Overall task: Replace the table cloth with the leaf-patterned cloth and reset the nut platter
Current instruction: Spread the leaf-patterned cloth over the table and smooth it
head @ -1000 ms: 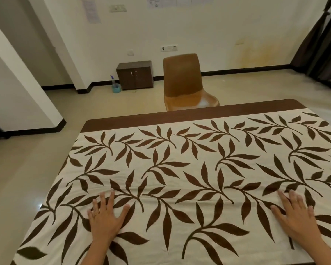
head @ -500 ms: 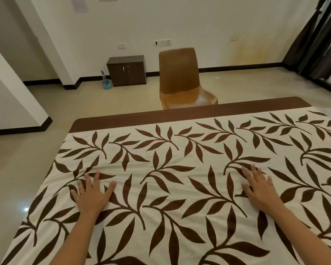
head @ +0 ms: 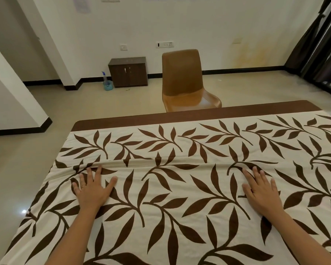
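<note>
The cream cloth with brown leaf sprays (head: 180,188) lies spread over the whole table, with a plain brown band (head: 199,113) along its far edge. My left hand (head: 92,190) presses flat on the cloth at the left, fingers spread. My right hand (head: 262,190) presses flat on it at the right, fingers together. A low ridge of bunched cloth (head: 161,162) runs across the table just beyond my fingertips. No nut platter is in view.
A brown plastic chair (head: 183,83) stands right behind the table's far edge. Against the back wall are a small dark cabinet (head: 128,71) and a blue spray bottle (head: 107,83). Dark curtains (head: 321,39) hang at the right. Tiled floor lies to the left.
Both hands have slid away from me across the cloth, from near the front edge to mid-table. A ridge of cloth has formed ahead of the fingertips.
</note>
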Motion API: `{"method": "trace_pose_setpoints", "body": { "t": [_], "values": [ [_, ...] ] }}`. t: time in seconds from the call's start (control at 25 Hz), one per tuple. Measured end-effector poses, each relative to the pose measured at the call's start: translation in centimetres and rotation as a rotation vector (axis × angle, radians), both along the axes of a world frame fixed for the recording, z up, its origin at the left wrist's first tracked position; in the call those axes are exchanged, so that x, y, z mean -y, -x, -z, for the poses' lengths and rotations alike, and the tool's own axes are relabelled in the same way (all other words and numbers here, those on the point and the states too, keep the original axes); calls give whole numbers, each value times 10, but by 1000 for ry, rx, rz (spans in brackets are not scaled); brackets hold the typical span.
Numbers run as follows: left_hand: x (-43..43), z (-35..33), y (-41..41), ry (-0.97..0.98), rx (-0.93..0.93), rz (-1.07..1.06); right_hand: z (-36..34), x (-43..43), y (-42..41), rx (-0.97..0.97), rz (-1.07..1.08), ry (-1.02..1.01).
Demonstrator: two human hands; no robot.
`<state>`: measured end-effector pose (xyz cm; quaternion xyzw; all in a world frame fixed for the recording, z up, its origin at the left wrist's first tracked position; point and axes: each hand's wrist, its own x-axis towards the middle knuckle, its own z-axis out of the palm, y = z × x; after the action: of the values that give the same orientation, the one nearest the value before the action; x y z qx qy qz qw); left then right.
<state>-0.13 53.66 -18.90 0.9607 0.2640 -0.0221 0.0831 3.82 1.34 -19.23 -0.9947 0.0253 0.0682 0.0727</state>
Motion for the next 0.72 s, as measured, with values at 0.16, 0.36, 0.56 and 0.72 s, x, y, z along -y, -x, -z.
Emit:
{"method": "trace_pose_setpoints", "body": {
  "t": [0.16, 0.36, 0.56, 0.72],
  "values": [
    [-7, 0, -13, 2, -15, 14, 0, -5, -6, -13, 19, 14],
    [-4, 1, 10, 42, 48, 30, -5, -3, 3, -30, -18, -56],
    [14, -19, 79, 76, 305, 80, -18, 14, 44, -3, -118, -91],
    [30, -24, 151, 31, 302, 74, -24, 17, 97, -5, -148, -105]
  ]
}}
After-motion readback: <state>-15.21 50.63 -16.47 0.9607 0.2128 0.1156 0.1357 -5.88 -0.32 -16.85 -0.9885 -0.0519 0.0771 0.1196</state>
